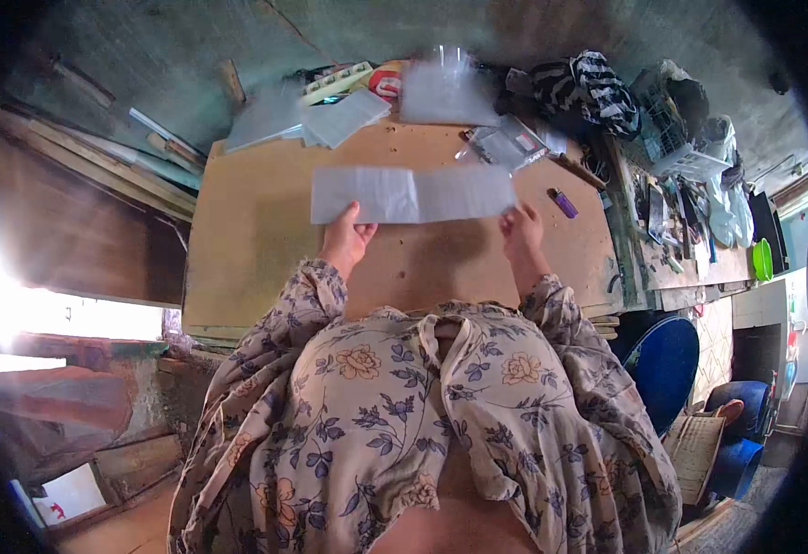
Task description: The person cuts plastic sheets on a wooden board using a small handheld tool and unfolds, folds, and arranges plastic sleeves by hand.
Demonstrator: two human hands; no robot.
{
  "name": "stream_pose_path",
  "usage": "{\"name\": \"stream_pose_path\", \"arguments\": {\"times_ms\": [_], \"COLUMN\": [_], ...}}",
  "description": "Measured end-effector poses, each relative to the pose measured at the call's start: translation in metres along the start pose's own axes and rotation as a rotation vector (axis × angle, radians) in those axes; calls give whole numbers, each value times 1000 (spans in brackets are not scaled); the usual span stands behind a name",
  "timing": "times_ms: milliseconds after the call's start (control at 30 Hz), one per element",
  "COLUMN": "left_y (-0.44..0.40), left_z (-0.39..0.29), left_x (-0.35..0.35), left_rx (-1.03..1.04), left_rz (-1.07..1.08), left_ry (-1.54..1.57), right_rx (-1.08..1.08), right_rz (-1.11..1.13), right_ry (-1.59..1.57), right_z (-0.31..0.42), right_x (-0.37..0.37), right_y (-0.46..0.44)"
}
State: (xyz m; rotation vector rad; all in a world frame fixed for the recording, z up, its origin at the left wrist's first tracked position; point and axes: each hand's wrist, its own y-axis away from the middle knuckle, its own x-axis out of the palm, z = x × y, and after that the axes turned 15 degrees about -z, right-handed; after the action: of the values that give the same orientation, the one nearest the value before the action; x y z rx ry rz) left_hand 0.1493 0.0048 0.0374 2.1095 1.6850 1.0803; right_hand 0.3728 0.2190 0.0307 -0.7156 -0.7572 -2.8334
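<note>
A long greyish-white sheet (413,196), translucent like plastic or thin paper, is held up above the wooden board, with a crease down its middle. My left hand (344,238) pinches its lower left edge between thumb and fingers. At the right end, the fingers of my right hand (522,229) close on the lower corner. Beyond the sheet lies a fan of similar pale sheets (344,118). Beside them is a clear, whitish plastic stack (448,92). A purple lighter (563,203) rests on the board to the right of my right hand.
A clear printed packet (507,144) lies at the back right of the wooden board (265,240). Behind it are a black-and-white striped bag (593,92) and a wire basket (671,138). Tools clutter the right side, near a green bowl (762,260). A blue barrel (662,369) stands below.
</note>
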Motion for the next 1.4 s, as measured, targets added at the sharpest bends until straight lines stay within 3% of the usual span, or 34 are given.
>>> {"name": "stream_pose_path", "arguments": {"times_ms": [67, 100, 167, 200, 233, 267, 300, 333, 367, 400, 467, 533, 600, 633, 700, 733, 800, 867, 900, 933, 1067, 1233, 1367, 1400], "left_y": [0, 0, 10, 16, 45, 47, 45, 44, 55, 49, 48, 77, 94, 87, 68, 74, 91, 89, 88, 91, 99, 96, 98, 101], "left_z": [0, 5, 20, 30, 23, 29, 34, 37, 29, 29, 22, 6, -1, 3, 18, 19, 19, 14, 11, 7, -2, -3, -9, -12], "left_x": [-22, -29, -27, -25, -11, -11, -13, -12, -4, -7, -7, 3, 11, 6, -4, 0, 11, 17, 20, 23, 28, 22, 21, 21], "left_rx": [-257, -308, -287, -265, -212, -213, -64, 92, 461, 470, 931, 839, 751, 756, 204, 206, -345, -426, -502, -502, -441, -392, -437, -397], "left_rz": [124, 101, 84, 75, 251, 256, 430, 598, 666, 661, 875, 823, 793, 783, 858, 858, 705, 702, 696, 697, 514, 475, 666, 770], "left_ry": [-88, -147, -160, -176, -229, -234, -429, -621, -969, -968, -1515, -1434, -1573, -1570, -978, -977, -175, -152, -124, -125, -181, -258, -206, -193], "right_rx": [-382, -375, -1084, -1038, -978, -1041, -1102, -1213, -1127, -1040, -967, -895, -1179, -1254, -1180, -1102, -1028, -952, -1035, -1121, -1081, -810, -858, -634], "right_rz": [-710, -707, -247, 90, 419, 581, 747, 837, 804, 774, 810, 841, 989, 956, 948, 931, 902, 868, 871, 874, 892, 887, 1000, 952], "right_ry": [322, 327, 1042, 994, 925, 971, 1011, 1005, 1048, 1089, 1179, 1270, 1311, 1277, 1278, 1280, 1251, 1222, 1303, 1384, 1231, 1124, 1041, 1015], "right_z": [-7, -11, 1, -8, -18, -22, -23, -20, -18, -15, 1, 7, 3, -6, -7, -7, 4, 6, 3, 3, 7, 8, 12, 18], "right_x": [-5, -8, 16, 25, 37, 53, 68, 81, 88, 92, 96, 93, 82, 77, 73, 73, 76, 75, 71, 70, 70, 73, 73, 73], "right_y": [-2, -2, 37, 46, 57, 76, 98, 114, 125, 134, 146, 148, 146, 140, 135, 133, 139, 136, 127, 124, 127, 116, 110, 109]}}
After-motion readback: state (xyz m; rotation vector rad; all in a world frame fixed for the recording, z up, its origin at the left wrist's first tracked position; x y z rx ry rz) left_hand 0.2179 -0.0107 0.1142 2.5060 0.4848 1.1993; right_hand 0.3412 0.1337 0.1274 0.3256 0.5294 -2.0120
